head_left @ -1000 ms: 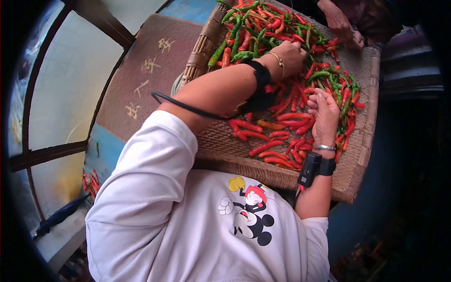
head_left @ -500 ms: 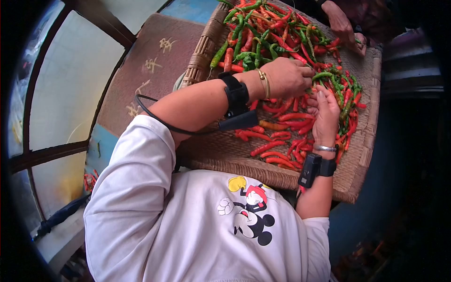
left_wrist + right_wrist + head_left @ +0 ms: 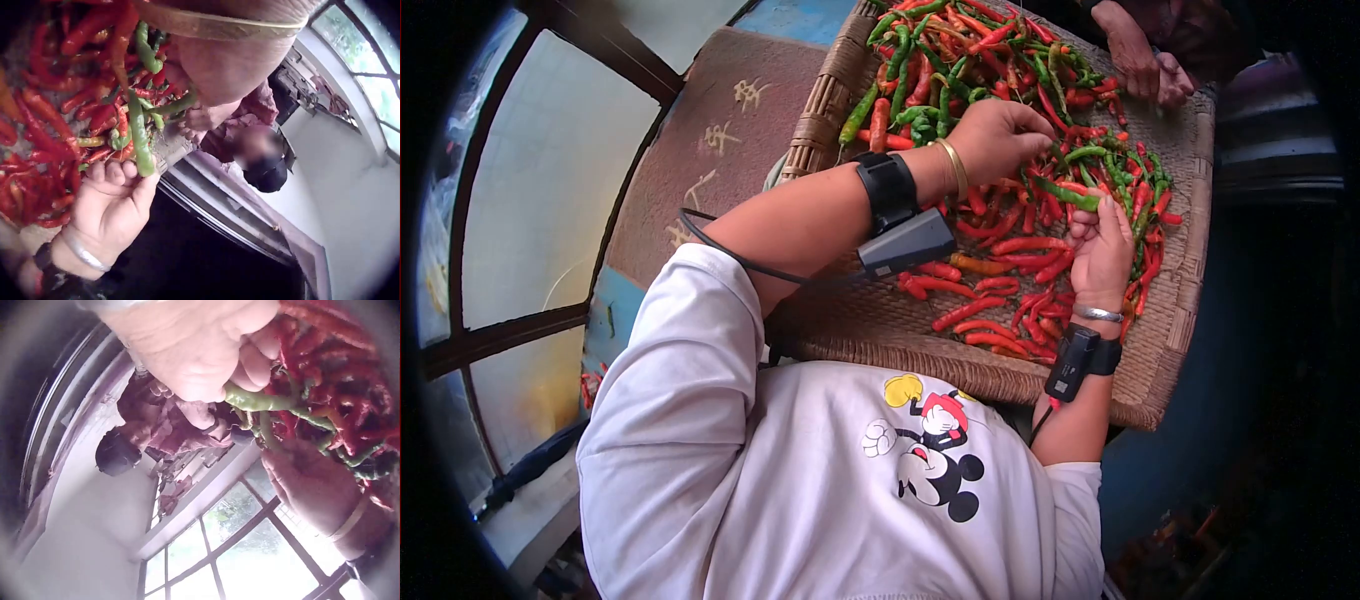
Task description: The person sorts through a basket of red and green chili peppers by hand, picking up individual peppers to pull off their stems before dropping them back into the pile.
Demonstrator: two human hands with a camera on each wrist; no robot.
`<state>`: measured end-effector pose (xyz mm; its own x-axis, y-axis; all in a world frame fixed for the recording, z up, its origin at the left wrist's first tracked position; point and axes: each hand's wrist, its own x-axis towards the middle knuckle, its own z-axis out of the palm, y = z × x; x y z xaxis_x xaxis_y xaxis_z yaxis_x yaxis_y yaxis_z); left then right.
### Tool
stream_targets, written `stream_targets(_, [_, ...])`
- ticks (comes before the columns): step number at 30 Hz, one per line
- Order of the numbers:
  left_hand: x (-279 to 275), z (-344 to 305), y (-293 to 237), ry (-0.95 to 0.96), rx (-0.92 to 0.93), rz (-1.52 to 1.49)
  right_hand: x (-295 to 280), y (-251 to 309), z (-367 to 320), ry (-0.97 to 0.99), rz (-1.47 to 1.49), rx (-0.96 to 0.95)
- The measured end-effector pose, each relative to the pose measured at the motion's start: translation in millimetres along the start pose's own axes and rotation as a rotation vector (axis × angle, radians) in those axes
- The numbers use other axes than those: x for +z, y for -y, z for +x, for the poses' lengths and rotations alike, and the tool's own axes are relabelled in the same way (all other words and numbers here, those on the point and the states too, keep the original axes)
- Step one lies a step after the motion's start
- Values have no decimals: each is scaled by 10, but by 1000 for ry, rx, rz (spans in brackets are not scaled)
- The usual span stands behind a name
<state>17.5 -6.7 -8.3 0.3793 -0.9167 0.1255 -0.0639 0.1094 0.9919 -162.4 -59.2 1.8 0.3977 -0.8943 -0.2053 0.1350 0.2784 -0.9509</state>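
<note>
Green pepper (image 3: pixel 1068 194) sits pinched between the thumb and fingers of the right grip (image 3: pixel 1100 255), jutting from the fingertips above the basket. The left grip (image 3: pixel 995 140) is close by with fingers bent; a second green pepper (image 3: pixel 267 430) shows at its fingertips, but I cannot tell whether it is held. The woven basket (image 3: pixel 900 352) contains mixed red and green peppers at its far end and side, red peppers (image 3: pixel 975 315) nearer the wearer. Pale characters (image 3: pixel 746 95) mark a brown board (image 3: pixel 670 190), not surely readable.
</note>
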Motion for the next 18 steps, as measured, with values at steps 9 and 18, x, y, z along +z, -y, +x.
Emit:
stream_targets(9, [-41, 75, 83, 38, -244, -309, -339, 169, 197, -24, 532, -183])
stream_targets(18, [26, -6, 64, 264, -401, -712, 100, -7, -6, 135, 47, 101])
